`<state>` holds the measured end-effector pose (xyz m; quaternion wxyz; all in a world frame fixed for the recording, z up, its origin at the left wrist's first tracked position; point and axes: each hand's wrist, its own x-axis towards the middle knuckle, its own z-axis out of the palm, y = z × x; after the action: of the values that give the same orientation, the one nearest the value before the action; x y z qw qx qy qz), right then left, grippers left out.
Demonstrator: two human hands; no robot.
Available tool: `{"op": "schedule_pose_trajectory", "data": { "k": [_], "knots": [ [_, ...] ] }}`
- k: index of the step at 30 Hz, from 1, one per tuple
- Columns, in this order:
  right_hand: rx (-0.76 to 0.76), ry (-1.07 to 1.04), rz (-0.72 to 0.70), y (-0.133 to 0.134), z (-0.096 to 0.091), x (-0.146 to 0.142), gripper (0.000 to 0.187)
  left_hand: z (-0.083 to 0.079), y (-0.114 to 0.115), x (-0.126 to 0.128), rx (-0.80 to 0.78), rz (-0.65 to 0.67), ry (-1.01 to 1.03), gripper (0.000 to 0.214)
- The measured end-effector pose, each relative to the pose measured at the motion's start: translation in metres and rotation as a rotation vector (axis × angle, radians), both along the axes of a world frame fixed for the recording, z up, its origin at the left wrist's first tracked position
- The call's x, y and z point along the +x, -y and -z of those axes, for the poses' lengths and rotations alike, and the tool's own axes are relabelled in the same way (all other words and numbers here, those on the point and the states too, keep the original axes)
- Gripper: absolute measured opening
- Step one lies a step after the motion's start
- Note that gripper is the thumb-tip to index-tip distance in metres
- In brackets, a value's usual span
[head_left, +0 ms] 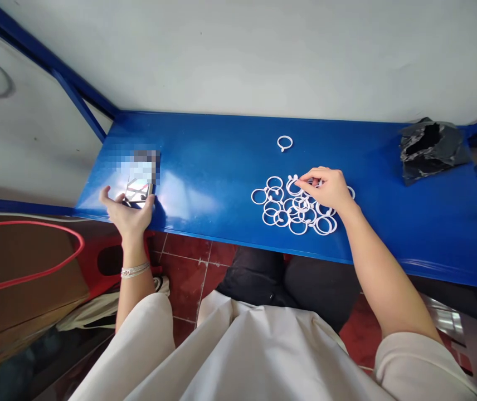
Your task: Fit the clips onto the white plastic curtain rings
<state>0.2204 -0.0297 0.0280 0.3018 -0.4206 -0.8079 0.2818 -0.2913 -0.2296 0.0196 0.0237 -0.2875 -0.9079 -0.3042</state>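
Observation:
My left hand (130,218) is at the left end of the blue table, around the near end of a phone (139,186) with a shiny, reflecting screen. The thumb presses its right side, while one finger sticks out to the left. Part of the phone is blurred out. My right hand (329,186) is closed in a pinch on a white curtain ring (292,192) at the top of a loose pile. Several more white curtain rings (298,225) with small eyelets lie overlapping below it, some partly hidden by the hand. One single curtain ring (285,143) lies apart, farther back.
The blue table (213,184) backs onto a pale wall (263,61). A crumpled black plastic bag (431,149) stands at the far right. Blue metal posts (80,106) rise at the sides. On the left are a red hoop (77,262) and a red stool (100,275).

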Motion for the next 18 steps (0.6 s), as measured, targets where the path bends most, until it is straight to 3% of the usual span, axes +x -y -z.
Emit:
{"op": "schedule_pose_trajectory", "data": {
  "k": [5, 9, 18],
  "knots": [
    [0.004, -0.008, -0.017, 0.001, -0.002, 0.000, 0.030, 0.001, -0.014, -0.008, 0.105, -0.028, 0.020, 0.092],
    [0.010, -0.008, -0.017, 0.001, -0.003, -0.001, 0.027, 0.002, -0.018, -0.003, 0.191, 0.021, -0.109, 0.093],
    [0.012, -0.005, -0.038, 0.001, -0.001, 0.000, 0.027, -0.003, -0.019, 0.008, 0.147, 0.022, -0.194, 0.094]
  ]
}}
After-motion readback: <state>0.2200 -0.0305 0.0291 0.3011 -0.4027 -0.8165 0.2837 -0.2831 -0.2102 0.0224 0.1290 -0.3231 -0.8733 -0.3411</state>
